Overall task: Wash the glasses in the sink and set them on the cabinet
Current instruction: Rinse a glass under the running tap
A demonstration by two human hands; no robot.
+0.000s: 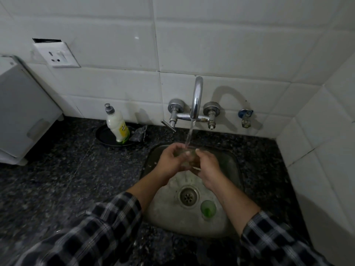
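Both hands are closed round one glass (189,157), held over the far part of the sink (159,217) under the stream from the tap (196,98). The left hand (171,160) wraps it from the left and the right hand (206,167) from the right, and the fingers cover most of it. It looks clear and small.

Wet glass is likely slippery, stiff and breakable, and this one is probably light. A grip round the wall with the fingers spread, rather than a pinch at the rim, seems safest, and it should be kept off the metal spout just above.

A green glass (208,207) stands upright in the sink just right of the drain (188,197), below the right forearm. A dropped wrist could knock it.

On the surface (67,169), at its far edge left of the tap, a bottle (118,127) stands in a black dish (103,137). A white box (23,116) fills the left edge. The stretch between them and the sink looks open for setting glasses down.
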